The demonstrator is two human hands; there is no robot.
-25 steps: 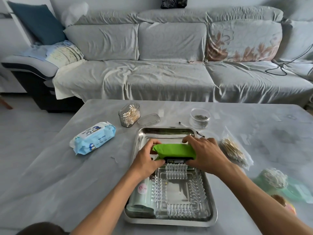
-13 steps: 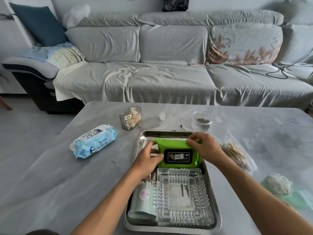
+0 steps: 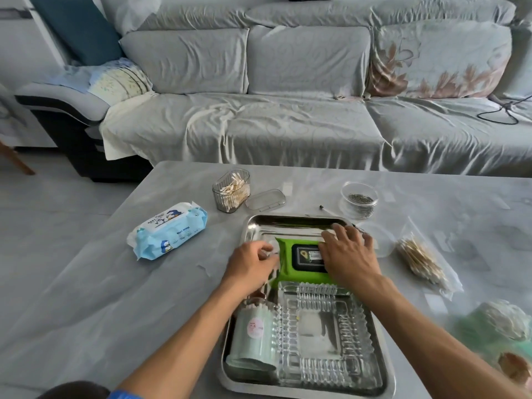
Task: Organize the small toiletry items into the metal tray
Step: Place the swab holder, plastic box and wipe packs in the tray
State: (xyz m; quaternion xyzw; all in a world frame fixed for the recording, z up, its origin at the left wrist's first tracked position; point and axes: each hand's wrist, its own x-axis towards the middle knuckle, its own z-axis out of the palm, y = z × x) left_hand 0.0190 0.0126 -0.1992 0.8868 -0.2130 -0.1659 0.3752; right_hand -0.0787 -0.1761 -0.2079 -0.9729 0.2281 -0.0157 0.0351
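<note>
Right hand [image 3: 347, 254] lies flat, fingers spread, on the green wipes pack [image 3: 299, 262] in the metal tray [image 3: 247, 234]; left hand [image 3: 250, 264], loosely curled, touches the pack's left edge.

A grey marbled table [image 3: 86, 298] carries everything. The metal tray [image 3: 250, 226] sits under both hands. Left of the left hand [image 3: 249, 267] lies a blue wipes pack [image 3: 167, 230]. Beyond the hands stand a cotton-swab box [image 3: 231, 190], its loose lid [image 3: 265, 200] and a small clear cup [image 3: 359, 195]. Just right of the right hand [image 3: 349, 256] lies a bag of swabs [image 3: 421, 259].
</note>
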